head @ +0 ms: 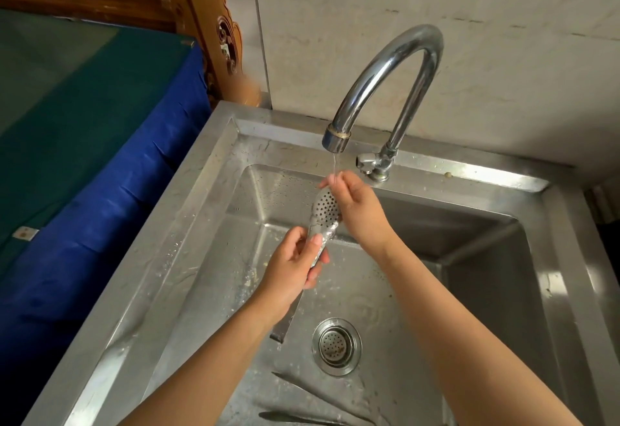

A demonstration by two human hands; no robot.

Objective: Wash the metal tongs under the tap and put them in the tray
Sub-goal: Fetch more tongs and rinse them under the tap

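Both forearms reach over the steel sink (188, 211); the left hand (291, 266) wraps closed around the shaft of the metal tongs (322, 221), held above the basin. Right hand (360, 211) pinches the perforated head at its tip, directly under the tap (385, 83), where a thin stream lands. Drain strainer (336, 346) sits below.

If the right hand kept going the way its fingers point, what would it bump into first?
Probably the water stream: the right hand points up and left, fingertips already at the falling water below the tap spout. Depth is hard to judge.
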